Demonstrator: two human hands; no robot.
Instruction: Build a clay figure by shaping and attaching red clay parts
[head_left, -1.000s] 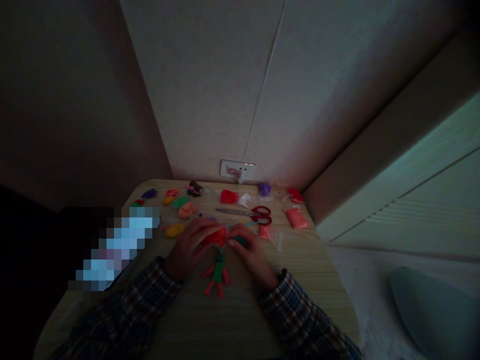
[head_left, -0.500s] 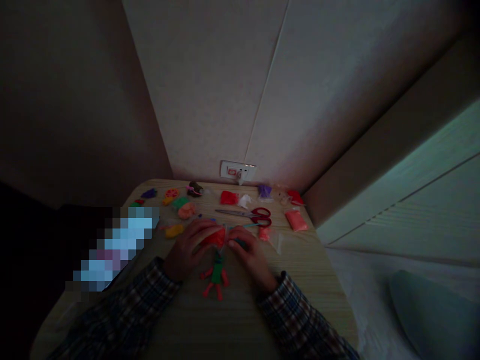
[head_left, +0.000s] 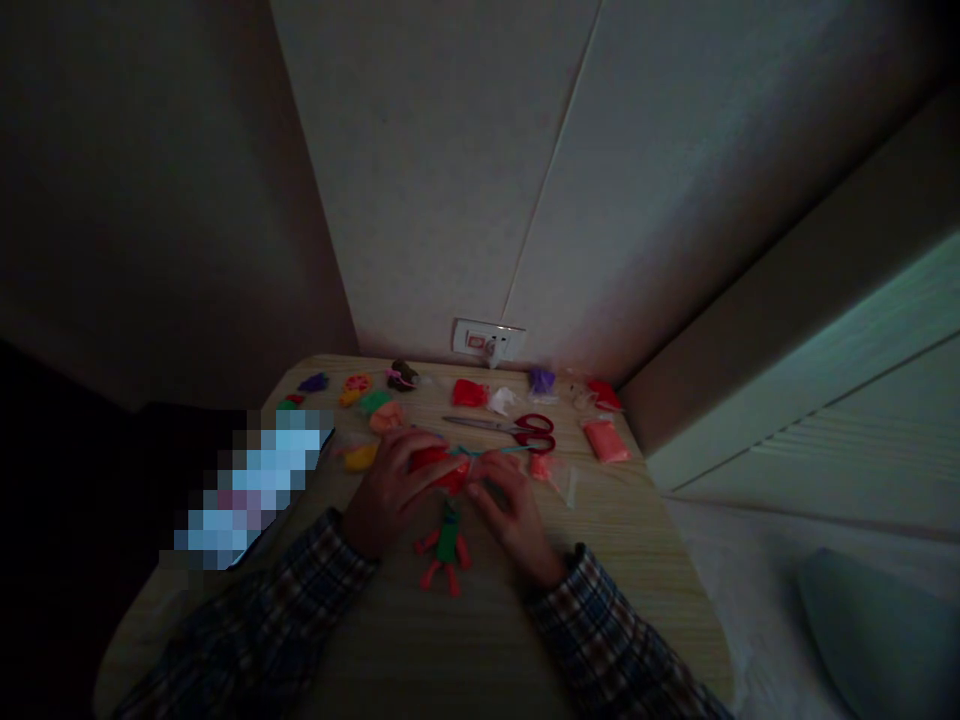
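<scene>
Left hand [head_left: 384, 492] spread wider, gripping red packet [head_left: 429, 457], long axis sideways, clear end rightward, pinched by right hand [head_left: 516, 507]

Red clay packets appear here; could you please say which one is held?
The packet between the left hand and right hand; the other two red packets lie near the wall.

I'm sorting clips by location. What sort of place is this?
Likely a room at home: a wood-grain table near a wall socket, holding scissors and a coral-coloured packet.

Left hand [head_left: 381, 495] — holding red packet [head_left: 454, 478].
</scene>
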